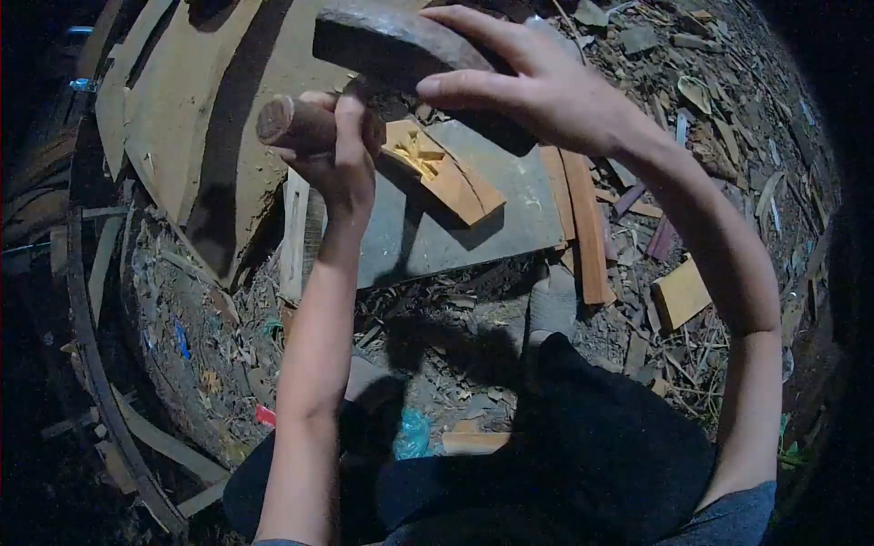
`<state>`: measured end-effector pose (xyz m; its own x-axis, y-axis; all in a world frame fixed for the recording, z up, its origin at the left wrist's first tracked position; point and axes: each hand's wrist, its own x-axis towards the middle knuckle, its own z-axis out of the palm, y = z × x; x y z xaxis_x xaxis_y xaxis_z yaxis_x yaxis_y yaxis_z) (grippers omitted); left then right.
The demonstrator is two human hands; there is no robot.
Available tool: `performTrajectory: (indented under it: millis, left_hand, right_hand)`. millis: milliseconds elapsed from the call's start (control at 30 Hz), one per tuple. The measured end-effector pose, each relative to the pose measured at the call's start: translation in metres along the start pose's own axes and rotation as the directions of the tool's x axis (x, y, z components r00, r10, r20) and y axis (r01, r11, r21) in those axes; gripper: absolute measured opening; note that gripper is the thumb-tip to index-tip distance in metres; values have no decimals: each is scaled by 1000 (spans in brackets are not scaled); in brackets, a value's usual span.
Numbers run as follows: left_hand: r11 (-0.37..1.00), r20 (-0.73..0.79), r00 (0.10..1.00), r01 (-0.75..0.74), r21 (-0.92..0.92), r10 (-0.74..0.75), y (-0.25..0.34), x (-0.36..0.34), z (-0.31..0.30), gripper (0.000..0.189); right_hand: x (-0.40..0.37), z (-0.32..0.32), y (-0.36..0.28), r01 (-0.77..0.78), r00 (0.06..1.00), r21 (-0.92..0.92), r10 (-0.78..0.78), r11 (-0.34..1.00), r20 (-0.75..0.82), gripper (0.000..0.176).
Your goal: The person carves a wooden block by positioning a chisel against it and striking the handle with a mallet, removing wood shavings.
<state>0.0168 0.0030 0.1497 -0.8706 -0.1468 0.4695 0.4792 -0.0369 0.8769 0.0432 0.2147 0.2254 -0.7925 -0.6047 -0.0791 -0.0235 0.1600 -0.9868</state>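
Observation:
My left hand (341, 150) is closed around a thick, round, brown wooden handle (296, 126), whose blunt end points left. Higher up, my right hand (537, 82) grips a long, dark, slightly curved block (391, 41), thumb on its near side and fingers over the top. The block overlaps the area just above my left fist; I cannot tell whether handle and block are joined. Below both hands, an orange-brown piece of wood (464, 194) with a carved hollow and pale shavings lies on a grey flat board (519, 214).
Wooden strips (587, 227) lie along the board's right edge. A yellowish wood block (683, 293) rests on ground littered with chips. Large tan slabs (173, 118) lie at upper left. A shoe (552, 305) stands by the board, near a teal plastic scrap (413, 433).

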Motion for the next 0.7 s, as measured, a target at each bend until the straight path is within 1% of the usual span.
performTrajectory:
  millis: [33,67,100,133,167,200,233,267,300,333,367,400,433,467,500,533,567,600,633,667,700]
  left_hand:
    - [1000,-11,1000,-13,-27,13,-1,-1,1,15]
    - [1000,-13,1000,-12,-27,12,-1,-1,0,15]
    - [995,15,1000,17,-93,-16,-2,0,0,16]
    - [986,45,998,48,-160,-42,-4,1,1,19]
    - [986,45,998,50,-160,-43,-10,2,0,19]
    - [972,46,995,93,-217,-85,-20,3,-2,21]
    - [953,50,991,136,-272,-127,-28,4,-5,22]
    - [953,49,991,137,-270,-128,-31,5,-6,22]
    - [975,103,987,140,-175,-123,-34,6,-9,18]
    - [988,157,980,136,-78,-123,-33,7,-9,26]
    - [988,157,980,136,-78,-123,-32,7,-9,26]
    - [968,146,972,203,-146,-182,-31,7,-9,18]
    - [940,141,961,266,-213,-240,-29,8,-9,15]
    - [941,142,961,264,-212,-238,-27,9,-9,15]
    - [970,165,973,190,-152,-165,-25,11,-9,13]
    - [989,192,977,113,-95,-93,-24,12,-8,12]
    - [989,194,977,114,-96,-93,-26,13,-9,12]
    - [987,223,972,107,-120,-78,-31,16,-11,11]
    - [985,251,966,99,-143,-61,-35,17,-14,10]
    - [985,251,966,95,-141,-57,-39,16,-17,10]
    - [974,201,967,-186,128,158,-42,14,-21,14]
  right_hand:
    - [17,8,33,147,952,-209,-196,967,-235,75]
    - [26,16,40,228,814,-435,-415,871,-405,73]
    - [23,11,42,229,814,-436,-417,870,-404,73]
    - [15,8,24,220,900,-283,-306,934,-311,75]
    - [8,5,7,179,960,-126,-201,976,-194,76]
    - [0,5,-6,177,961,-124,-199,976,-194,76]
    - [-8,6,-19,189,964,-84,-201,978,-174,76]
    - [-13,6,-28,202,966,-43,-206,978,-154,76]
    - [-14,5,-32,194,970,-61,-201,979,-135,77]
    - [-14,4,-33,195,970,-60,-202,979,-134,77]
    - [-14,4,-34,167,979,-64,-173,984,-109,77]
    - [-14,3,-34,140,986,-69,-145,988,-84,78]
    - [-3,1,-20,143,985,-69,-148,987,-84,78]
    - [18,-2,6,238,943,-285,-291,929,-163,78]
    - [29,-4,19,293,874,-493,-438,819,-208,78]
    - [15,-2,-3,291,874,-494,-438,819,-212,78]
    - [-10,1,-43,358,900,-303,-412,883,-139,76]
    - [-24,4,-65,395,914,-95,-401,914,-58,74]
    - [-22,5,-64,399,913,-95,-405,912,-57,74]
    - [-19,8,-60,374,918,-218,-393,901,-50,72]
    - [-15,12,-55,347,923,-336,-383,876,-44,69]
